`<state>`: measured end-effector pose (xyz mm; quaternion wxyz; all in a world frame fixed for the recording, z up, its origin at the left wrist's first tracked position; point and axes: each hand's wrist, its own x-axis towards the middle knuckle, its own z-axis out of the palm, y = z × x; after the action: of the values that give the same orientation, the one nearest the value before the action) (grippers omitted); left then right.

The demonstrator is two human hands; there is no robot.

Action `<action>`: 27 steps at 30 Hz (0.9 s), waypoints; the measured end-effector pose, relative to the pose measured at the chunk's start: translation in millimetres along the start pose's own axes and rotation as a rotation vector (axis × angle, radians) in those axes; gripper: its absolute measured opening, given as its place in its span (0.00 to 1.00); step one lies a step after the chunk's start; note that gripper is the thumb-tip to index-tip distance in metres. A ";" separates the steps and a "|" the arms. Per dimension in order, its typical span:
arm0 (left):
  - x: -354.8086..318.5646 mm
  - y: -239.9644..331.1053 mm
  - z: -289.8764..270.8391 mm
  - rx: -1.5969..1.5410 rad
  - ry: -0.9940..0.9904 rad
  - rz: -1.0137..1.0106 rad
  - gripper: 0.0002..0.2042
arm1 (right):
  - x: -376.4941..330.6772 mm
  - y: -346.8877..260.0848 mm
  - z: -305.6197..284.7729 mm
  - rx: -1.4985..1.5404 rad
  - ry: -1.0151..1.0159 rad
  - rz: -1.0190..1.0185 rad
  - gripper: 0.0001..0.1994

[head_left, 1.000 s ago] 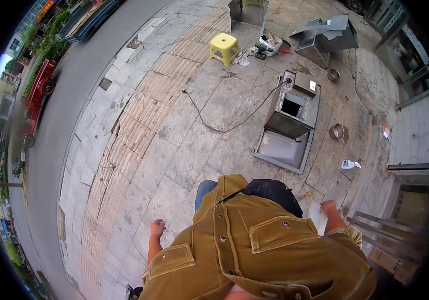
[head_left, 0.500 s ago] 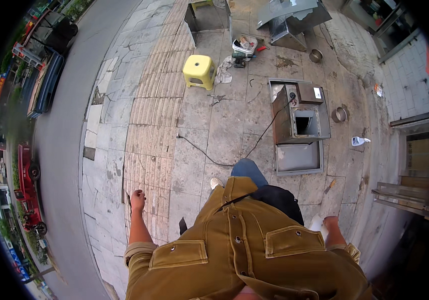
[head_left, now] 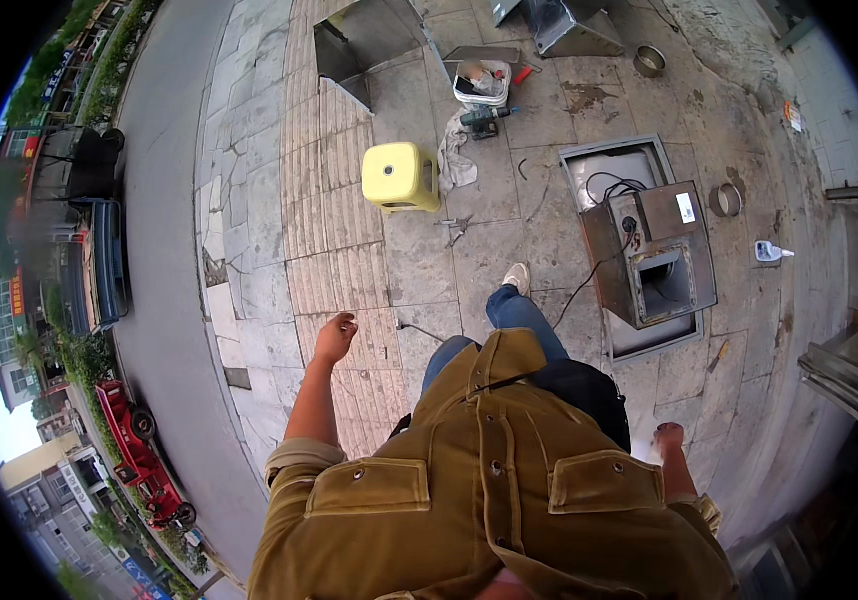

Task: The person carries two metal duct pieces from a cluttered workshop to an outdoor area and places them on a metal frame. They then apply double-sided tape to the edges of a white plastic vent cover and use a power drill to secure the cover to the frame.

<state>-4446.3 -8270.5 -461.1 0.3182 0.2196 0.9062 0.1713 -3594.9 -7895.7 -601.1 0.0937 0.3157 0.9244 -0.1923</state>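
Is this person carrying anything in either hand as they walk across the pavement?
Nothing is held. The left hand swings loosely curled and empty over the paving, and the right hand hangs empty by the person's side.

A small white label sits atop the grey metal box; a red vertical sign hangs on a far-left building

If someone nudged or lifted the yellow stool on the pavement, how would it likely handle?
The yellow stool looks like moulded plastic, so it is probably light for its size and stiff. It seems to stand upright on ridged paving, so a low push may catch on the ridges and tip it rather than slide it.
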 end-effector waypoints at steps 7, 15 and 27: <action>109.5 -27.9 -56.6 0.254 -0.250 -0.218 0.16 | 72.5 -87.8 13.9 0.451 0.151 0.891 0.06; 442.6 225.1 -51.1 0.601 -0.337 0.216 0.15 | 178.0 -239.2 -50.4 0.755 0.206 1.425 0.09; 757.2 389.3 90.3 0.795 -0.390 0.571 0.15 | 530.2 -344.3 -51.1 1.324 0.479 1.570 0.07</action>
<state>-4805.7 -7542.3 -732.2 0.3136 0.5892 0.7294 -0.1500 -4226.1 -7834.4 -608.8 -0.1842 0.8435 0.1657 -0.4767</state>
